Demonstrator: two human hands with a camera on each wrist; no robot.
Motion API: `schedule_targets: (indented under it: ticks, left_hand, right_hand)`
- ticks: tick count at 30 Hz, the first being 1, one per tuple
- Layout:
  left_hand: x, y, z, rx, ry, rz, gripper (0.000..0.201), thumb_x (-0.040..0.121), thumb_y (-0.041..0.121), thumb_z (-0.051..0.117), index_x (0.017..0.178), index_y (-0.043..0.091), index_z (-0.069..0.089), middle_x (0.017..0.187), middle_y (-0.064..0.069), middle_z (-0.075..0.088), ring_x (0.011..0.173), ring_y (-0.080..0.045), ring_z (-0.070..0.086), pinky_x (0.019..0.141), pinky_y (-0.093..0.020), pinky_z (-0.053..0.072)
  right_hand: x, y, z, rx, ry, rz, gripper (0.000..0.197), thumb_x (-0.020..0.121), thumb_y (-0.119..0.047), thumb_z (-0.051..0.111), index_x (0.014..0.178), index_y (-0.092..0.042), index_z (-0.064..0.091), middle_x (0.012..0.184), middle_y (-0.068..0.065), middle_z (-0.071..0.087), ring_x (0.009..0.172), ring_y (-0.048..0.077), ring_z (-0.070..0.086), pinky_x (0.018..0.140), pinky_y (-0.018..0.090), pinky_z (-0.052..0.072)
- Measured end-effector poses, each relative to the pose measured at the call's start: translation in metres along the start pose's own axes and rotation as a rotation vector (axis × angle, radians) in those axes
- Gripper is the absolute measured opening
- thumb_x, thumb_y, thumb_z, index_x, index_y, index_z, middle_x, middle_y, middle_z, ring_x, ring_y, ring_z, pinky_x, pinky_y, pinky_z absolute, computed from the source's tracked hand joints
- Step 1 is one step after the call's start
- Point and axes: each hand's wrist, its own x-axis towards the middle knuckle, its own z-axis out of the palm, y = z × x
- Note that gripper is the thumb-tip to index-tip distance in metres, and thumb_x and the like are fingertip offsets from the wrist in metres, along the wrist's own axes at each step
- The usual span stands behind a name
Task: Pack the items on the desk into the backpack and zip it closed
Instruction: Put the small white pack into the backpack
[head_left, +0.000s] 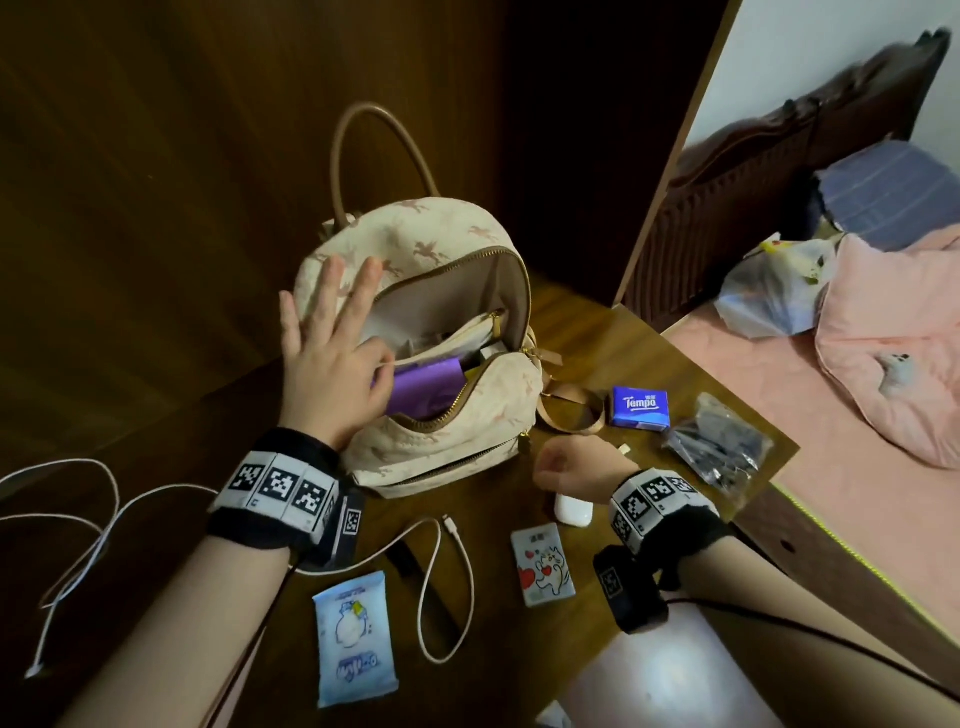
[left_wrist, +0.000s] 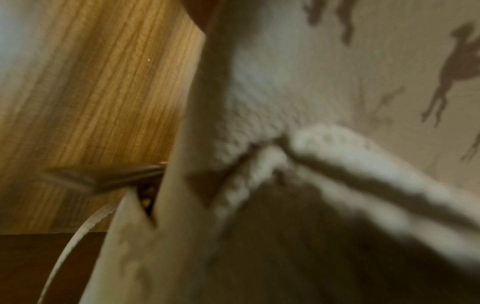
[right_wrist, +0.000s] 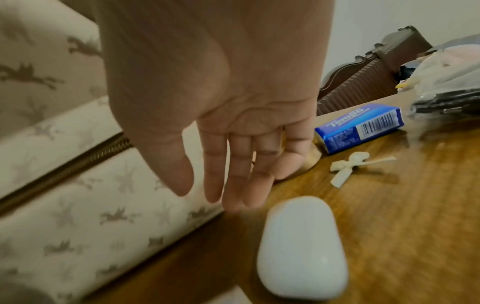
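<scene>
The cream backpack (head_left: 457, 431) with a horse print stands on the desk, its main compartment unzipped and wide open. My left hand (head_left: 382, 366) reaches into the opening; thumb and forefinger pinch a purple packet (head_left: 428, 389) that sticks out of the bag, and the other fingers are spread against the flap. The left wrist view is blurred and shows only backpack fabric (left_wrist: 324, 78). My right hand (right_wrist: 207, 197) hangs with straight, empty fingers just right of the bag, above a white earbud case (right_wrist: 301, 259). A blue Tempo tissue pack (right_wrist: 361, 127) and a small white bow (right_wrist: 355, 164) lie beyond it.
On the desk also lie a clear bag of black items (head_left: 719, 452), a cat-print tissue pack (head_left: 543, 571), a blue-white packet (head_left: 356, 639), a white cable (head_left: 447, 587) and a small black object (head_left: 402, 558). Wooden panels stand behind. A bed (head_left: 831, 415) borders the right.
</scene>
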Motion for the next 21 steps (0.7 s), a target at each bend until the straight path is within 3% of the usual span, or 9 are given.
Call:
schedule_targets:
  ticks: [5, 9, 13, 21]
  left_hand:
    - [-0.002, 0.000, 0.003, 0.033, 0.007, -0.002, 0.020, 0.081, 0.024, 0.053, 0.068, 0.014, 0.065, 0.160, -0.005, 0.015, 0.146, -0.035, 0.004, 0.111, -0.063, 0.005]
    - [-0.001, -0.001, 0.005, 0.038, -0.007, -0.004, 0.021, 0.082, 0.025, 0.053, 0.071, 0.014, 0.066, 0.160, -0.005, 0.012, 0.146, -0.035, 0.004, 0.111, -0.063, 0.004]
    - [-0.002, -0.002, 0.006, 0.026, 0.004, 0.003, 0.016, 0.082, 0.022, 0.058, 0.072, 0.013, 0.066, 0.160, -0.006, 0.013, 0.146, -0.036, 0.004, 0.111, -0.063, 0.004]
    - [-0.002, -0.001, 0.007, 0.031, 0.029, 0.018, 0.027, 0.084, 0.028, 0.046, 0.071, 0.014, 0.066, 0.160, -0.005, 0.014, 0.146, -0.036, 0.005, 0.111, -0.064, 0.005]
  right_hand:
    - [-0.006, -0.003, 0.015, -0.220, -0.169, -0.005, 0.037, 0.085, -0.050, 0.059, 0.111, -0.024, 0.065, 0.107, -0.004, 0.065, 0.094, 0.012, 0.059, 0.076, 0.022, 0.049]
    - [-0.006, -0.006, 0.026, -0.397, -0.199, -0.052, 0.056, 0.078, -0.057, 0.064, 0.123, -0.025, 0.058, 0.114, -0.003, 0.060, 0.101, 0.016, 0.056, 0.082, 0.026, 0.048]
    - [-0.006, -0.008, 0.030, -0.491, -0.228, -0.100, 0.051, 0.078, -0.057, 0.064, 0.117, -0.024, 0.062, 0.111, -0.002, 0.059, 0.099, 0.017, 0.053, 0.081, 0.027, 0.047]
    - [-0.009, -0.009, 0.032, -0.369, -0.233, -0.060, 0.046, 0.077, -0.049, 0.069, 0.113, -0.021, 0.060, 0.107, 0.000, 0.065, 0.096, 0.017, 0.058, 0.079, 0.026, 0.048]
